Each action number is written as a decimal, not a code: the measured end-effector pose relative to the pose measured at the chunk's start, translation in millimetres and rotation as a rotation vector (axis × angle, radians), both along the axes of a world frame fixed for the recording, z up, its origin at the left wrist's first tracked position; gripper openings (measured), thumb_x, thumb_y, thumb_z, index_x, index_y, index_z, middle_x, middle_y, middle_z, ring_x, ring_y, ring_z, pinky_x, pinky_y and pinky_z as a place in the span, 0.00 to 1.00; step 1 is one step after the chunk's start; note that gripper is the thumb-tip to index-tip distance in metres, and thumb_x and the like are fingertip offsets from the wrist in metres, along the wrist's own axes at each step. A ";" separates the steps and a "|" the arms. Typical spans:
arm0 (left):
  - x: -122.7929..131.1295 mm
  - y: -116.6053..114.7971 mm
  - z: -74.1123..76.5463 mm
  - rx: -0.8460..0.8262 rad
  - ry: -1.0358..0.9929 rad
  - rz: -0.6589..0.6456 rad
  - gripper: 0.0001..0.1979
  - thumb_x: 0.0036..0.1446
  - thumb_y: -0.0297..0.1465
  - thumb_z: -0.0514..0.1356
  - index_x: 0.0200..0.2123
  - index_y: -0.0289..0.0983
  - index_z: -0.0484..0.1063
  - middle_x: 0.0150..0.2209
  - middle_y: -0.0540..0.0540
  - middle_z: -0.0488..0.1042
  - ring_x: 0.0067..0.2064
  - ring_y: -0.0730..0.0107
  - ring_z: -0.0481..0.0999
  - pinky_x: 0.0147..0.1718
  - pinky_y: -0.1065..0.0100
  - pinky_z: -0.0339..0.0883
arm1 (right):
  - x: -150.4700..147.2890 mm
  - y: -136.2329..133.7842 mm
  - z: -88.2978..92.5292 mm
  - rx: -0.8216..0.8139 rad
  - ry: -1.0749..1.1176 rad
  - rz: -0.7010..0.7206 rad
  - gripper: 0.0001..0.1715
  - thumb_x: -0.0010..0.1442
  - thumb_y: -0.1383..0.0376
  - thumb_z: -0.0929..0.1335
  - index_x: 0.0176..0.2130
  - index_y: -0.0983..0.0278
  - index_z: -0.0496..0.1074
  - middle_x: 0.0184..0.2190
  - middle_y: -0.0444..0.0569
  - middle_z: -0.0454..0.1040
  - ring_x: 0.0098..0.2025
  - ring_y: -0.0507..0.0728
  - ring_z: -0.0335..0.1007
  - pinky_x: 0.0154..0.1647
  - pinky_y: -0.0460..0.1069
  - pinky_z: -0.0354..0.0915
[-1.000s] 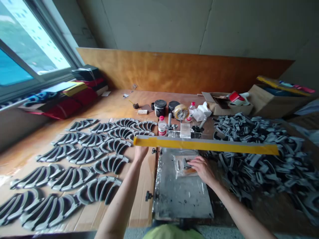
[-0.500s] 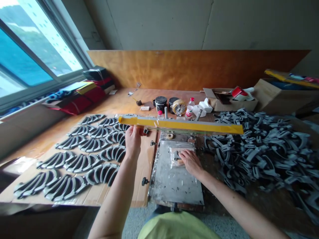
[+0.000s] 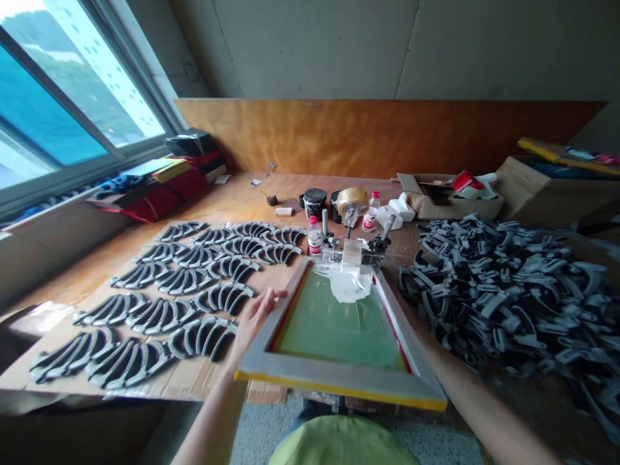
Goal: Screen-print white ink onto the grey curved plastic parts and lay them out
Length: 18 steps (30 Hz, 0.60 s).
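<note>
White ink [image 3: 349,285] is being held in the screen frame [image 3: 339,376], which is being gripped by the left hand [image 3: 252,318]. The right hand is being hidden under the frame, so its grip cannot be told.

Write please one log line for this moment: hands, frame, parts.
left hand: on left edge of screen frame | right hand: hidden under frame | white ink: at far end | grey parts: rows at left

Daylight floods in from a window [image 3: 58,97] at ten o'clock, overexposed near the top corner, and casts a soft sheen across the wooden table [image 3: 232,200]. Shadows are faint and diffuse. Wide-angle distortion bends lines toward the edges; corners at four and eight o'clock turn dim and slightly smeared, the centre stays sharp.
</note>
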State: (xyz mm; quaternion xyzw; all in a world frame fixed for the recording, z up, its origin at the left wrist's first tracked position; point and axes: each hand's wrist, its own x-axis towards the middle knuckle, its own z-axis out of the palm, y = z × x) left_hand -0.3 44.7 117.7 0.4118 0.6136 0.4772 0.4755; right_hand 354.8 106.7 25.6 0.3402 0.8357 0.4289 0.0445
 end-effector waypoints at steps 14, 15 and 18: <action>5.7 -29.4 -138.2 -0.230 -0.019 -0.085 0.40 0.50 0.55 0.59 0.61 0.38 0.64 0.26 0.53 0.72 0.27 0.69 0.72 0.25 0.70 0.64 | -79.2 59.3 46.9 -0.750 0.678 -0.298 0.08 0.58 0.73 0.66 0.39 0.65 0.72 0.37 0.52 0.75 0.42 0.59 0.69 0.43 0.50 0.62; 5.6 -29.9 -137.4 -0.240 -0.025 -0.082 0.39 0.49 0.55 0.59 0.59 0.38 0.66 0.27 0.53 0.73 0.27 0.68 0.73 0.25 0.70 0.65 | -76.5 52.2 42.6 -0.754 0.664 -0.264 0.09 0.57 0.75 0.65 0.38 0.65 0.72 0.36 0.52 0.75 0.41 0.58 0.69 0.42 0.49 0.62; 6.5 -31.5 -134.4 -0.248 -0.038 -0.066 0.38 0.48 0.56 0.60 0.56 0.39 0.69 0.26 0.52 0.74 0.27 0.69 0.73 0.24 0.70 0.64 | -62.1 24.5 33.7 -0.807 0.613 -0.099 0.14 0.56 0.78 0.62 0.36 0.64 0.72 0.35 0.51 0.75 0.42 0.58 0.67 0.41 0.49 0.61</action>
